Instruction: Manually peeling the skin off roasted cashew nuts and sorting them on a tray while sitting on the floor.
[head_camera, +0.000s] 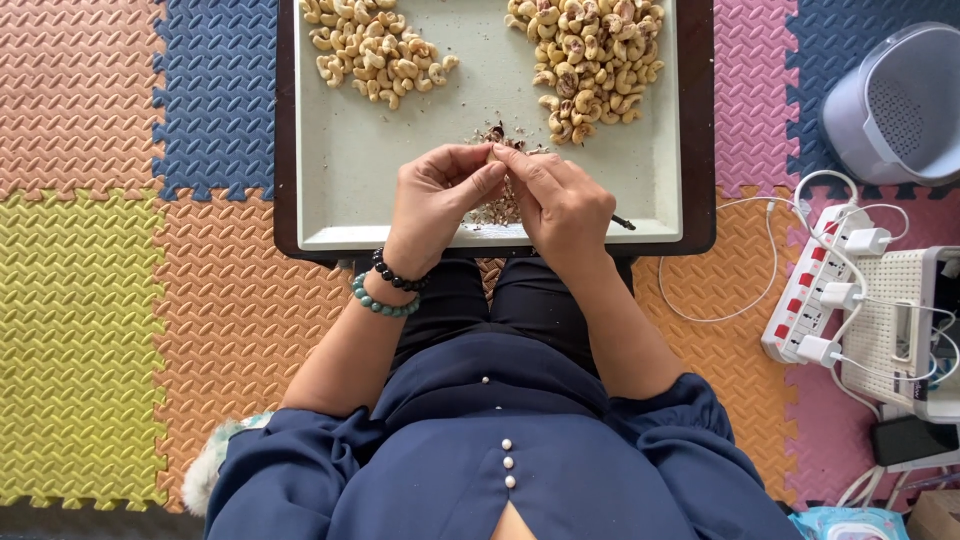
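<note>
My left hand (435, 200) and my right hand (560, 205) meet over the near middle of a pale tray (400, 170), fingertips pinched together on a small cashew nut (492, 153). A thin dark tool (623, 223) sticks out from under my right hand. Brown skin flakes (500, 135) lie on the tray just beyond and under my fingers. One pile of pale peeled cashews (375, 45) sits at the tray's far left. A larger pile of cashews with reddish skin (592, 55) sits at the far right. Two bead bracelets (390, 287) circle my left wrist.
The tray rests on a dark low board (700, 150) over coloured foam floor mats (120, 250). A white power strip (815, 290) with plugs and cables lies at the right beside a white perforated box (895, 320). A lilac basket (895, 105) stands at the far right.
</note>
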